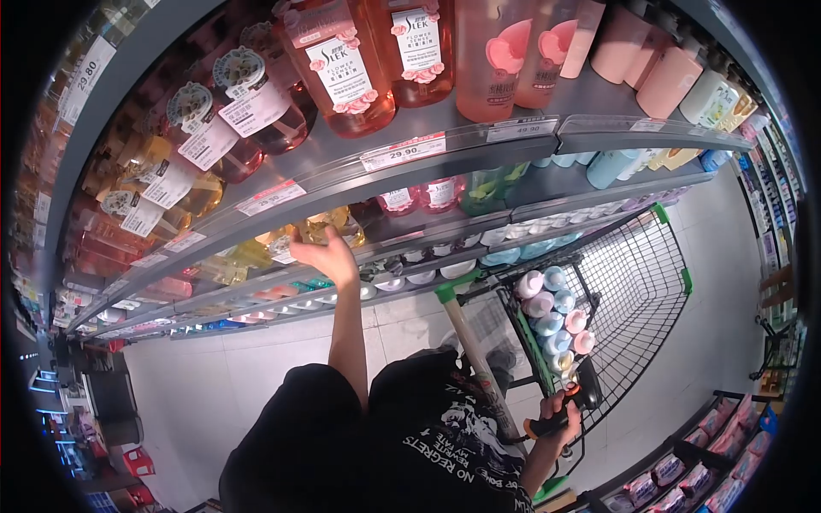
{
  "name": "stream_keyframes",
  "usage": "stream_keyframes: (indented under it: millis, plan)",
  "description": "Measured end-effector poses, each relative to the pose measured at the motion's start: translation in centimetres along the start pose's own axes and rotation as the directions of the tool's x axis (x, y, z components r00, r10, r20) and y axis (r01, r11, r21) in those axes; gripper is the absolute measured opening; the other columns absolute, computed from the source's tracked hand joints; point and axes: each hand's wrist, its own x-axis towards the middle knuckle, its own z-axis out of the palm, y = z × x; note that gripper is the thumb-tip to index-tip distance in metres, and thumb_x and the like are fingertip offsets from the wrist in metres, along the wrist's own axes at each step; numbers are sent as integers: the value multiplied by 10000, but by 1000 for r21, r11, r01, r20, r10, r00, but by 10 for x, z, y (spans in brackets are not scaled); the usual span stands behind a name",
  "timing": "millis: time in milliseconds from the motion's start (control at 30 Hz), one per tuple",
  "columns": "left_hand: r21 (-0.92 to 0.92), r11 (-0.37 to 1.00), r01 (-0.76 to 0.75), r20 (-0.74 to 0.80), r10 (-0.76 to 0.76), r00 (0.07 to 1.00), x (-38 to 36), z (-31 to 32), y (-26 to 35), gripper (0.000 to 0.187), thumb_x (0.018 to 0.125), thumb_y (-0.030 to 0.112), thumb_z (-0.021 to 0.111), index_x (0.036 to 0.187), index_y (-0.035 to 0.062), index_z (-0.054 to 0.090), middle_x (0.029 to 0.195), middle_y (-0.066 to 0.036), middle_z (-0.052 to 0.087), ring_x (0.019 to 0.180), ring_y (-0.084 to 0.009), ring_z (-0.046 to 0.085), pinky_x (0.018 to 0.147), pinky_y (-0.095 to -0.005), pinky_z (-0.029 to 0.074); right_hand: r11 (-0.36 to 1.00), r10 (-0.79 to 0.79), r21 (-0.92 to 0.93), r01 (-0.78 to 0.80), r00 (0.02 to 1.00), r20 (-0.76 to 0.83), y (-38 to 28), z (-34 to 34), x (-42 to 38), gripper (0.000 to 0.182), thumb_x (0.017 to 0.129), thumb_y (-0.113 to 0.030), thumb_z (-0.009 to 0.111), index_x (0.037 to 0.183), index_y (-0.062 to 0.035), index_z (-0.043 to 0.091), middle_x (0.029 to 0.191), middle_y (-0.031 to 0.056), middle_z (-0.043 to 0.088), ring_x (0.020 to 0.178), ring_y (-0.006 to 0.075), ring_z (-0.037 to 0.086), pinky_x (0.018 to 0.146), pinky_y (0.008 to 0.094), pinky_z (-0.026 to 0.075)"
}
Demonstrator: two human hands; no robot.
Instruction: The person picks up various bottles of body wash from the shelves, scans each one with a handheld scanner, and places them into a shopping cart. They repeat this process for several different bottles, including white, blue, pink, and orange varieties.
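shelves [434,126]: far, lined with bottles [338,73]
my left hand [329,256]: open, beside yellow bottles [346,227], far left
my right hand [566,417]: closed around a black-and-orange device [587,386], near right
cart [686,280]: right, carrying pastel bottles [547,304]

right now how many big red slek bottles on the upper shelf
2, side by side: the left bottle, then the right bottle next to the pink bottle; more may be hidden behind.

Pale tiled floor [201,385], grey shelving [428,120]
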Motion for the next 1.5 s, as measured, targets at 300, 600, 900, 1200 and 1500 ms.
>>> stream_keyframes:
  millis: [300,600,900,1200,1500]
  plan:
    - [256,856,449,-207,-405,890,26,58,24,683,732,414,750,1231,29,489,1162,-219,494,1112,-378,462,818,-574,399,1000,-14,2,14,1000,15,-4,7,0,359,875,-227,535,1160,-22,461,710,37,439,526,123,390,515,262,317]
    - [-591,762,263,159,-210,965,3,2,-17,381,815,15,655,1170,0,517,1070,-80,594,931,-177,594,794,-312,510,997,18,71,-17,1000,-10,-3,0,4,382,844,-213,582,1157,-22,475,681,50,449,514,145,419,495,286,327]
    - [-603,660,448,424,-211,881,8,-86,52,451,809,-6,649,1238,35,517,1225,-105,560,1071,-228,580,887,-380,510,990,139,28,-142,987,78,-21,36,2,449,803,-219,629,1168,-18,462,698,60,450,491,156,442,474,288,349]
    - [-656,408,635,742,193,642,7,-87,61,323,824,207,606,1122,129,509,1202,-62,557,1237,-342,459,1095,-523,313,956,278,-174,-235,915,294,-28,72,15,496,773,-178,667,1181,33,481,708,106,518,466,178,512,432,274,403]
    - [-359,305,882,742,666,72,-45,-8,130,351,702,187,685,967,100,473,1010,-94,569,1087,-411,502,1006,-650,306,786,262,-607,117,826,499,-43,95,5,424,756,-41,721,1137,4,541,820,36,610,579,93,543,515,225,436]
